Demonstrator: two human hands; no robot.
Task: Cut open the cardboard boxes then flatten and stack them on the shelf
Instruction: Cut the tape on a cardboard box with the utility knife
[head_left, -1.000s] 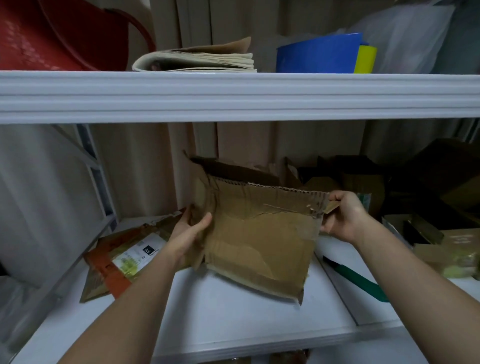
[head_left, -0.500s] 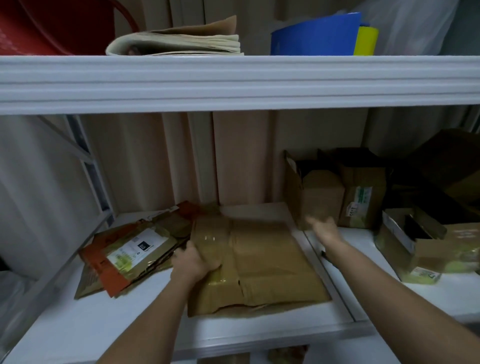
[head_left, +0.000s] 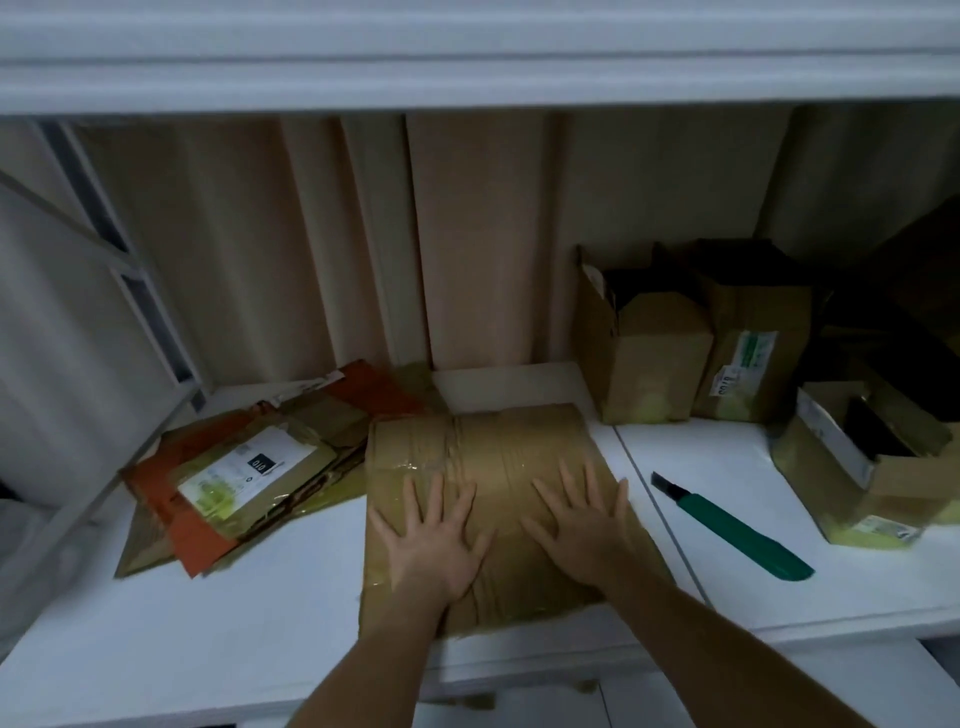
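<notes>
At the shelf's (head_left: 156, 639) left end lies the flat stack (head_left: 244, 467), its right edge touching or tucked under the flattened box (head_left: 483, 457). Left hand (head_left: 436, 540) and right hand (head_left: 582, 530) press that box with fingers spread straight, gripping nothing. The stack lies leftward, nearer the left hand. Rightward lie the knife (head_left: 737, 530) and uncut boxes (head_left: 649, 343).

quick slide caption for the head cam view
Both hands, left and right, press a flattened box on the shelf.
</notes>
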